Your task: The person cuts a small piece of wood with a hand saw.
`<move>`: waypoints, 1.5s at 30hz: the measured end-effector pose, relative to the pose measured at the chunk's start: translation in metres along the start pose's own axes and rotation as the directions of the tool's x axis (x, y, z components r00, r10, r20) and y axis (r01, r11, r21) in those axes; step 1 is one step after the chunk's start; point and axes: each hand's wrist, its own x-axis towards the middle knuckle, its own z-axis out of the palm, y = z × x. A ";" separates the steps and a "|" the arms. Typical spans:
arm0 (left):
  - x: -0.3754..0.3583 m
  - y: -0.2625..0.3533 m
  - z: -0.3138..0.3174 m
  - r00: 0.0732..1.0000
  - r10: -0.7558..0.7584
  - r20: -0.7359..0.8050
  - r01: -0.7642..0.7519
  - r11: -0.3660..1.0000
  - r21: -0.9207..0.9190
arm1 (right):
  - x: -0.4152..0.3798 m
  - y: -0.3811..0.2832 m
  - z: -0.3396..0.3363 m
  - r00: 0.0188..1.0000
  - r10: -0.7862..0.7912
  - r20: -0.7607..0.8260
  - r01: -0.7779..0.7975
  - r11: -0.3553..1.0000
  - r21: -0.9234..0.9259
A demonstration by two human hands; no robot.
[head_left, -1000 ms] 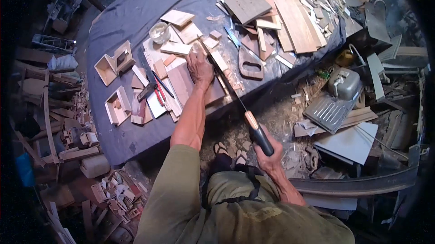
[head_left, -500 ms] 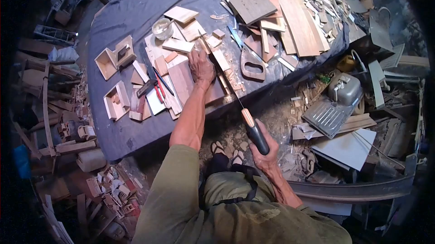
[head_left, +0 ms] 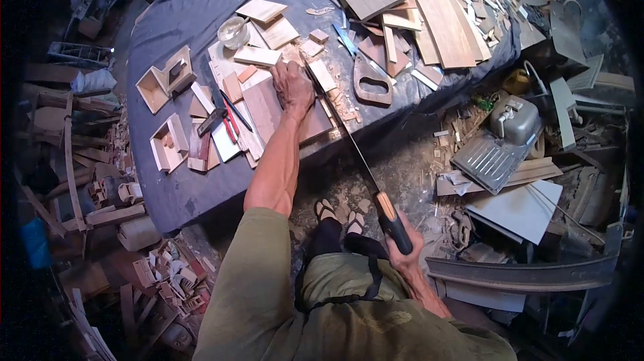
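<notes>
My right hand [head_left: 408, 248] is wrapped round the black and wooden handle of a handsaw [head_left: 361, 157], low and in front of my body. The saw's long thin blade slants up and away to the table, its far part beside my left hand. With bent fingers, my left hand [head_left: 294, 90] presses down and grips a wooden piece; the fingertips and the exact hold are partly hidden. Under it lies a brown board [head_left: 263, 107]. A pale wood block [head_left: 323, 75] and sawdust lie just right of the blade.
On the cloth-covered table [head_left: 201, 196] are small wooden boxes [head_left: 168, 143], red-handled pliers [head_left: 230, 125], a clear jar [head_left: 233, 32] and a second handsaw [head_left: 373, 82]. Long planks [head_left: 439, 22] and offcuts pile at the back right. A metal sink [head_left: 493, 160] lies among floor scrap.
My right hand has drawn the handsaw back toward my body, down and slightly right, so more blade shows past the table edge. My left hand keeps its place on the wood.
</notes>
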 end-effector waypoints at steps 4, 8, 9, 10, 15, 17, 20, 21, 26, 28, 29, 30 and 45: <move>-0.001 0.000 -0.005 0.998 -0.017 0.067 0.018 1.000 -0.024 | 0.002 -0.007 0.003 0.999 0.009 -0.038 -0.009 1.000 -0.006; -0.001 -0.004 0.000 1.000 0.009 0.019 -0.008 1.000 -0.024 | 0.037 -0.023 0.013 1.000 0.010 0.002 -0.010 1.000 0.015; 0.001 -0.004 0.001 1.000 0.011 0.002 -0.011 1.000 -0.020 | 0.047 -0.026 0.018 1.000 0.004 0.015 -0.005 0.999 0.040; 0.000 -0.003 0.001 1.000 0.012 -0.015 -0.012 1.000 -0.015 | 0.051 -0.027 0.019 1.000 -0.002 0.029 0.000 0.998 0.066; 0.002 0.005 -0.009 0.993 -0.073 0.090 0.071 0.997 0.025 | -0.009 0.009 -0.005 1.000 -0.010 -0.029 0.009 0.999 -0.037; 0.000 0.002 -0.007 0.997 -0.036 0.063 0.035 0.999 0.015 | -0.030 0.007 -0.020 1.000 0.023 -0.020 -0.023 1.000 -0.007; -0.003 0.000 -0.005 0.995 -0.008 0.096 0.009 1.000 -0.007 | -0.016 -0.014 -0.017 1.000 0.006 -0.025 -0.006 1.000 0.005; -0.001 -0.001 -0.005 0.994 -0.004 0.112 0.006 1.000 -0.014 | -0.002 -0.020 -0.009 0.999 0.041 -0.010 -0.041 0.999 0.025; -0.007 -0.003 0.005 1.000 -0.002 0.006 0.002 1.000 -0.009 | 0.037 -0.018 0.016 0.999 0.046 -0.007 -0.045 0.997 0.068; -0.002 -0.001 0.000 1.000 -0.005 0.009 0.005 1.000 -0.010 | 0.025 -0.009 0.013 1.000 0.024 -0.017 -0.024 0.999 0.036; 0.003 0.000 -0.003 1.000 -0.019 0.025 0.019 1.000 -0.006 | 0.014 -0.003 0.010 1.000 -0.007 -0.023 0.008 1.000 0.011; 0.002 0.002 -0.005 0.998 -0.036 0.049 0.036 0.999 -0.003 | 0.001 0.000 0.005 0.999 -0.031 -0.028 0.031 0.999 -0.017; -0.001 -0.002 0.001 1.000 -0.011 0.016 0.012 1.000 -0.010 | -0.014 0.001 -0.008 0.997 -0.083 -0.001 0.082 0.992 -0.093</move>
